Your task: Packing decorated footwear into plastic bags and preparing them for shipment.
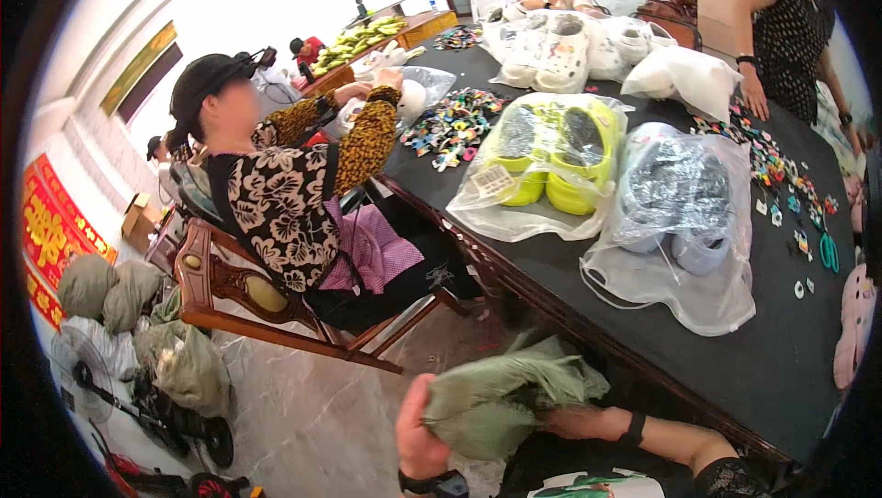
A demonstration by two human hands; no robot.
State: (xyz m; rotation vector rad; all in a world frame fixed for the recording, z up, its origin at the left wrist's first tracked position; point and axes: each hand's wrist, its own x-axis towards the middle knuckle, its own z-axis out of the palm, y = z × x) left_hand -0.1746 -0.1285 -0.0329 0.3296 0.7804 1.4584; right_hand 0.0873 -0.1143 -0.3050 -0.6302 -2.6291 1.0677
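A crumpled olive-green plastic bag (487, 411) is held above my lap, blurred along its top by motion. My left hand (423, 434) is closed on the bag's left edge. From the right, my right hand (571, 421) grips its lower right side, with the fingertips hidden by the plastic. On the table beyond lie lime-green clogs (562, 163) in a clear bag. Pale blue-grey clogs (684, 195) in another clear bag lie to their right, near the table edge.
The dark table (763, 360) carries piles of small colourful charms (455, 121), bagged white clogs (556, 52), teal scissors (830, 253) and a pink clog (854, 323). A co-worker (276, 186) sits left on a wooden chair (243, 287). Others work farther back. Stuffed bags (184, 365) stand on the floor.
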